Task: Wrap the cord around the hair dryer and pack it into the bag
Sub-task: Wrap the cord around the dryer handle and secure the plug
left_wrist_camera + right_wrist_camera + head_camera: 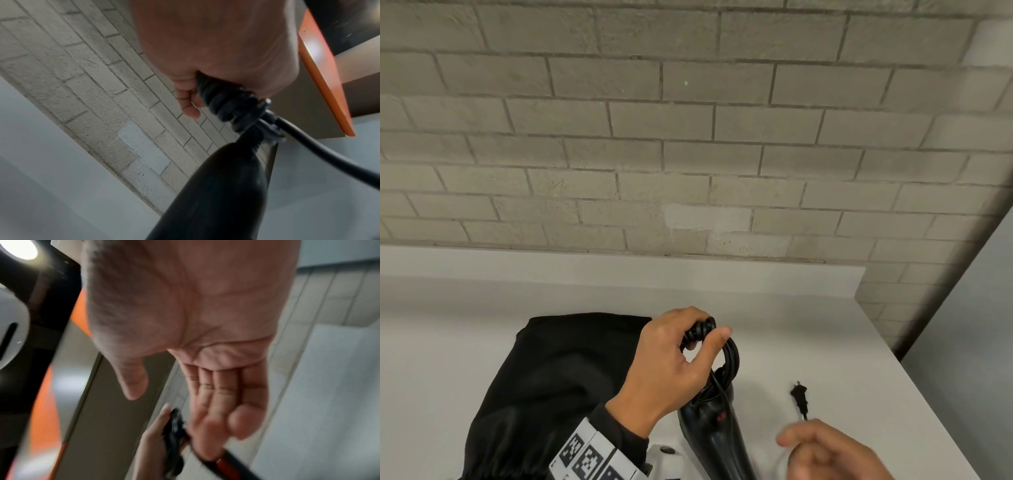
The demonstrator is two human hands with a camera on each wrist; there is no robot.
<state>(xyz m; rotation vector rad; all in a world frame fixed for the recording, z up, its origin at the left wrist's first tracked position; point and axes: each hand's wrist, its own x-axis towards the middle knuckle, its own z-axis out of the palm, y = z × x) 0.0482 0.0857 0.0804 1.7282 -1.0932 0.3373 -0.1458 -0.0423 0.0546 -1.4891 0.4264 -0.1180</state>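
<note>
Left hand holding the wound cord on the hair dryer, right hand trailing the plug end

The left hand (671,363) is curling its fingers round the coiled cord (729,359) at the handle tip of the hair dryer (717,431), which is standing near the counter's (825,342) front edge, just right of the black bag (551,377). The right hand (835,452), blurred, is pinching the cord just below the plug (800,397); in the right wrist view its fingers look mostly straight.

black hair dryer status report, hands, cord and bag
Left hand grips coiled black cord on black hair dryer. Right hand blurred near loose plug. Black fabric bag flat, unpacked.
</note>
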